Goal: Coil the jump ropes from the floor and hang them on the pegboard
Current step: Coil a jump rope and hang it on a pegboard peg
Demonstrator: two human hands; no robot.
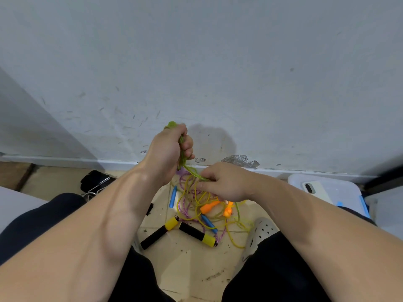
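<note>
Plain indoor rm, scuffed wall (196, 62), tile floor (192, 269) (dirty)

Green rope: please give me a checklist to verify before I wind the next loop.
1. Left hand grips the green coil firmly: ok.
2. Right hand pinches the green strand: ok.
3. Strand free of the yellow rope and purple rope on the floor: cannot tell, they lie heaped together.
4. Which handles belong to this rope: cannot tell.
5. Pegboard in view for hanging: not ok.
</note>
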